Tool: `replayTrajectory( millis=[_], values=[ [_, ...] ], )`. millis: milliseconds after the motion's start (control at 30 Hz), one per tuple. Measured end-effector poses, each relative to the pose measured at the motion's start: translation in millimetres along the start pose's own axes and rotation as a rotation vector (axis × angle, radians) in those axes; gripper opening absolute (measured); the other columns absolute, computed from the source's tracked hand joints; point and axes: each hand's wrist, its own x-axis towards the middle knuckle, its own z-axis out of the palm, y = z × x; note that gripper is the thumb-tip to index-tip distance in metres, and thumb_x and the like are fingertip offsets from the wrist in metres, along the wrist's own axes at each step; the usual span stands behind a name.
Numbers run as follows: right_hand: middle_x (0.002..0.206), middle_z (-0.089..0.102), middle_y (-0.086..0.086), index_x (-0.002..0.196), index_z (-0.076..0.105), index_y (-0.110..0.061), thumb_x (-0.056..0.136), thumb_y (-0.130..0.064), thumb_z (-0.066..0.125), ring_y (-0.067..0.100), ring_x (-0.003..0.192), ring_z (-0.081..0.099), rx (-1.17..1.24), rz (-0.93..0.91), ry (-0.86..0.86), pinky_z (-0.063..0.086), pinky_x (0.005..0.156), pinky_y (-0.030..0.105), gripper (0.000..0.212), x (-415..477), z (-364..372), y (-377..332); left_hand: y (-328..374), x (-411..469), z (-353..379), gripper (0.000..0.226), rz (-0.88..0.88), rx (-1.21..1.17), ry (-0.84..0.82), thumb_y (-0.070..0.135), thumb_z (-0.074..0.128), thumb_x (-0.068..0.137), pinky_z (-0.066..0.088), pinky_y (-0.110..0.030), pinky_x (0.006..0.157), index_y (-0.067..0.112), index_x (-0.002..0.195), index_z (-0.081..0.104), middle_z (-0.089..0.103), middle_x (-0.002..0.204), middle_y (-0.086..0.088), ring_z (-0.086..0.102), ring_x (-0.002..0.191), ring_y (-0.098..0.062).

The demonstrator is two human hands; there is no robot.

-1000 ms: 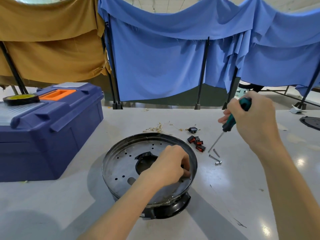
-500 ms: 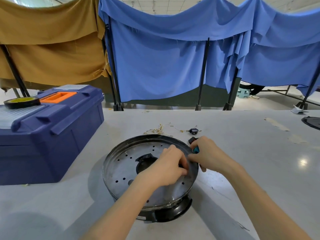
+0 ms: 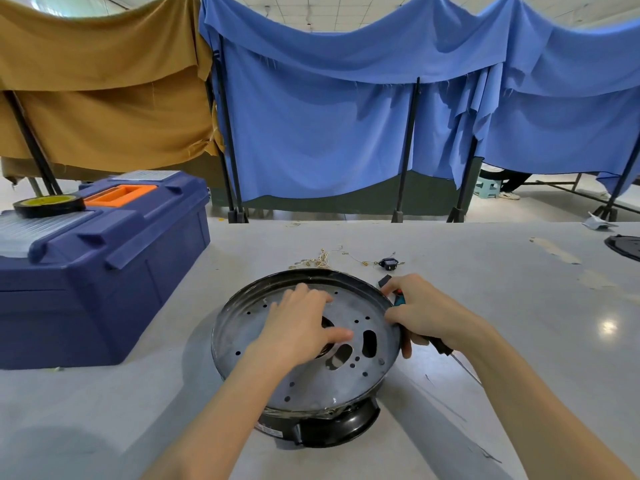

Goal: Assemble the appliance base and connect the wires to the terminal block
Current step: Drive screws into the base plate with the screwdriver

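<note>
— On the round metal plate point(image 3: 360, 379) of the appliance base point(image 3: 311, 422), what's happening?
— Left hand point(image 3: 301, 323) lies open, palm down, over its centre hole; right hand point(image 3: 424, 315) pinches its right rim, screwdriver point(image 3: 440, 346) tucked inside.
— Step?
— Seating the plate, I'd say. Next, align holes; loose wires point(image 3: 320, 261) wait beyond its far rim.

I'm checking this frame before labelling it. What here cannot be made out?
- Head view: the centre opening of the metal plate is mostly covered by the left hand.
- The screwdriver handle is wrapped by the right hand; its tip is blurred.
- The small black part and wires are too small to identify.
- The dark disc is cut off by the right edge.
</note>
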Motion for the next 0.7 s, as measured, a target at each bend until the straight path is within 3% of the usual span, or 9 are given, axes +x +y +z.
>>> replayTrajectory(
  millis=[133, 267, 367, 467, 533, 633, 700],
  values=[
    [0.052, 0.065, 0.018, 0.118, 0.048, -0.005, 0.083, 0.005, 0.044, 0.027, 0.04, 0.059, 0.085, -0.007, -0.015, 0.04, 0.04, 0.024, 0.037, -3.1, -1.4, 0.9, -7.4, 2.2, -6.4, 0.051, -0.094, 0.177, 0.235, 0.05, 0.051, 0.095, 0.03, -0.044, 0.102, 0.026, 0.139, 0.044, 0.042, 0.135, -0.006, 0.036, 0.128, -0.028],
    [0.056, 0.068, 0.019, 0.123, 0.043, -0.005, 0.086, 0.006, 0.045, 0.031, 0.049, 0.068, 0.147, 0.021, -0.076, 0.051, 0.045, 0.026, 0.038, -5.4, -6.2, 1.6, -22.8, 4.8, -15.4, 0.054, -0.388, 0.212, 0.178, 0.042, 0.053, 0.096, 0.039, -0.053, 0.094, 0.013, 0.137, 0.031, 0.044, 0.13, -0.019, 0.042, 0.122, -0.04],
    [0.049, 0.065, 0.012, 0.119, 0.047, -0.005, 0.085, 0.002, 0.049, 0.023, 0.039, 0.06, 0.044, 0.004, -0.092, 0.038, 0.037, 0.022, 0.035, -4.9, -9.9, 0.1, -39.4, 7.3, -19.0, 0.059, -0.503, 0.126, 0.162, 0.038, 0.054, 0.097, 0.047, -0.046, 0.082, 0.005, 0.138, 0.027, 0.052, 0.123, -0.022, 0.052, 0.113, -0.039],
    [0.039, 0.058, 0.001, 0.108, 0.055, -0.012, 0.092, -0.015, 0.057, 0.016, 0.031, 0.049, -0.024, 0.011, -0.027, 0.029, 0.035, 0.02, 0.016, -0.3, -8.3, -0.1, -49.3, 6.4, -22.9, 0.038, -0.524, 0.156, 0.209, 0.037, 0.052, 0.099, 0.039, -0.037, 0.07, 0.007, 0.121, 0.045, 0.055, 0.118, -0.015, 0.055, 0.109, -0.033],
    [0.035, 0.052, -0.001, 0.096, 0.062, -0.009, 0.092, -0.027, 0.062, 0.016, 0.029, 0.041, -0.09, 0.001, 0.06, 0.03, 0.037, 0.021, 0.019, 3.6, -5.6, -1.9, -52.9, 5.3, -25.8, 0.024, -0.532, 0.16, 0.194, 0.035, 0.05, 0.1, 0.037, -0.036, 0.071, 0.013, 0.109, 0.047, 0.053, 0.118, -0.012, 0.055, 0.108, -0.031],
    [0.038, 0.049, 0.005, 0.1, 0.064, -0.006, 0.086, -0.017, 0.064, 0.02, 0.032, 0.04, -0.112, -0.016, 0.119, 0.032, 0.042, 0.024, 0.018, 7.9, 0.6, -4.0, -59.9, 5.7, -27.1, 0.018, -0.539, 0.143, 0.172, 0.024, 0.05, 0.1, 0.038, -0.036, 0.074, 0.012, 0.114, 0.048, 0.051, 0.118, -0.012, 0.053, 0.105, -0.03],
    [0.038, 0.049, 0.005, 0.106, 0.063, -0.007, 0.082, -0.007, 0.061, 0.02, 0.032, 0.041, -0.109, -0.012, 0.127, 0.031, 0.04, 0.021, 0.024, 10.3, 2.1, -2.4, -65.1, 6.4, -26.5, 0.018, -0.533, 0.138, 0.169, 0.017, 0.049, 0.099, 0.039, -0.036, 0.073, 0.013, 0.116, 0.049, 0.051, 0.114, -0.012, 0.049, 0.094, -0.028]
  ],
)
